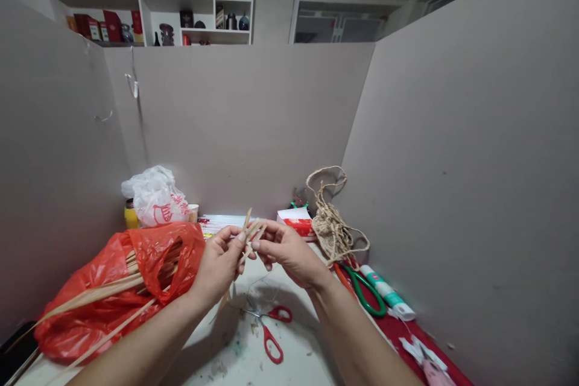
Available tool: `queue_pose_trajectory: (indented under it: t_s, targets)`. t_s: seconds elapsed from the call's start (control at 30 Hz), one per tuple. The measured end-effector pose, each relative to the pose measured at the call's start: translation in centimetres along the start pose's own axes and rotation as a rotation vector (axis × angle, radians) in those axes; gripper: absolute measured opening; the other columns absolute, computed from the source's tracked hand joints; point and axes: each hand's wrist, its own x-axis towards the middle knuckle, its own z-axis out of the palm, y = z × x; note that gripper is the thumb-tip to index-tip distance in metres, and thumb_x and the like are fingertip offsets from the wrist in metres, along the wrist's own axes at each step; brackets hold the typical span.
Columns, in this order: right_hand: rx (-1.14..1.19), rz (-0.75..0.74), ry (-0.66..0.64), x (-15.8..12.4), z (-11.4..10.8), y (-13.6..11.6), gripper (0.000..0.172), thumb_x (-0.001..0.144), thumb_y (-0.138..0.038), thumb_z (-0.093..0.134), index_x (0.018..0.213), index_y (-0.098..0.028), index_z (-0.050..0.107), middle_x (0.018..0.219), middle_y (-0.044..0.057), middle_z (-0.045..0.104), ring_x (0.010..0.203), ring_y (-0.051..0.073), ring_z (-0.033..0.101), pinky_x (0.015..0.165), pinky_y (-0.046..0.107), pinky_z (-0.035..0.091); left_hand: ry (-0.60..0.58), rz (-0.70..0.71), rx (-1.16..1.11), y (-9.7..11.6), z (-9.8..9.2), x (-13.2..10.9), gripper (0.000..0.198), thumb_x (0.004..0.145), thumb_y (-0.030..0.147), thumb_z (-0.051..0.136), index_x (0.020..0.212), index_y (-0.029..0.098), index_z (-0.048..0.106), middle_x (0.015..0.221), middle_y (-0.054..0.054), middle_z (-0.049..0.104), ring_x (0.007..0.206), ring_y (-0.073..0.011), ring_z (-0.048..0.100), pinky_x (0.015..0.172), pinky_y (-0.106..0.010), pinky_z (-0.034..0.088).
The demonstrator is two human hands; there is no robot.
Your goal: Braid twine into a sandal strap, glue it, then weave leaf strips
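Over the table, my left hand (225, 256) pinches several flat, straw-coloured strips (251, 233) that cross one another. From the other side, my right hand (287, 248) grips the same strips between thumb and fingers. Some strip ends point up above the fingers, and others hang down under my left hand. Below my hands, red-handled scissors (270, 329) lie on the table with their handles apart. At the left, a red plastic bag (172, 253) holds more long dried strips (97, 295), several of them sticking out toward me.
A white plastic bag (158, 196) and a yellow container (131, 215) stand at the back left. A bundle of braided cord (332, 229) lies at the right, near green-handled scissors (368, 295) and a wrapped roll (389, 292). Grey panels (239, 126) enclose the table (235, 362).
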Motion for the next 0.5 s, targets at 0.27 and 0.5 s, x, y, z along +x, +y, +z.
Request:
queue_pose_trajectory:
  t_s: [0.27,0.5]
  targets:
    - [0.020,-0.017,0.043,0.12,0.07,0.14,0.022,0.073,-0.035,0.071,0.080,-0.014,0.068,0.056,-0.004,0.051,0.046,0.006,0.041,0.044,0.020,0.034,0.028,0.065,0.137,-0.44,-0.24,0.00,0.028,0.082,0.045,0.060,0.084,0.017,0.059,0.051,0.007,0.051,0.040,-0.0039,0.035,0.040,-0.016,0.024]
    - [-0.024,-0.064,0.125,0.28,-0.27,0.29,0.024,0.076,-0.038,0.069,0.076,-0.014,0.071,0.051,-0.004,0.049,0.045,0.007,0.041,0.044,0.021,0.034,-0.016,0.013,0.107,0.05,0.14,-0.22,0.027,0.081,0.043,0.059,0.079,0.017,0.056,0.057,0.003,0.060,0.035,-0.0048,0.042,0.037,-0.017,0.031]
